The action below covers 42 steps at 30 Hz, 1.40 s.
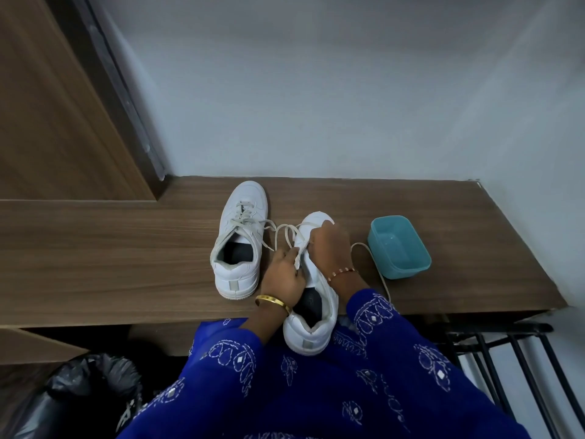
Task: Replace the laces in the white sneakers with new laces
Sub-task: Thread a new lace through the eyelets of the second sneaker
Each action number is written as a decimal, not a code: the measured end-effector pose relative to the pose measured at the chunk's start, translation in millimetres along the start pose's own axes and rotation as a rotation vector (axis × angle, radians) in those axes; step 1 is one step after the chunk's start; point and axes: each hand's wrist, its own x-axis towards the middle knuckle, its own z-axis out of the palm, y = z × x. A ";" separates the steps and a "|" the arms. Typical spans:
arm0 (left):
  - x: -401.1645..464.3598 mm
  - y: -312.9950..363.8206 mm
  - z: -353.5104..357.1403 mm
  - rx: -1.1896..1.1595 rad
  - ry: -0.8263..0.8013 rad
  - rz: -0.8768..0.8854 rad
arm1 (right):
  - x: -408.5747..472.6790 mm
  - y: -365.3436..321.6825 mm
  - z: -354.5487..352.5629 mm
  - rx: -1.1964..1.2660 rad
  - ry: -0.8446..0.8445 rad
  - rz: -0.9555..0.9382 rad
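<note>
Two white sneakers are on a wooden shelf (126, 242). The left sneaker (235, 248) stands on its own with a loosened lace. The right sneaker (313, 315) lies with its heel over the shelf's front edge, toe pointing away. My left hand (286, 277) grips the sneaker's tongue and side near the opening. My right hand (329, 248) is curled over the sneaker's eyelets, pinching the white lace (285, 231), which loops out toward the left sneaker. Another stretch of that lace trails right past my wrist.
A teal plastic tub (400, 250) sits on the shelf to the right of the sneakers. A grey wall rises behind. A black bin bag (79, 397) is at lower left and a black metal rack (519, 359) at lower right.
</note>
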 end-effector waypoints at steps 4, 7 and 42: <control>-2.9 0.3 2.1 -0.107 0.045 -0.017 | 2.3 3.5 -0.1 0.166 -0.116 0.056; -3.6 0.9 5.3 -0.213 0.132 -0.049 | 6.2 5.5 -7.4 0.339 -0.217 0.077; 58.7 15.3 -39.0 -0.808 0.131 -0.250 | -18.0 6.3 -43.2 0.677 -0.226 0.342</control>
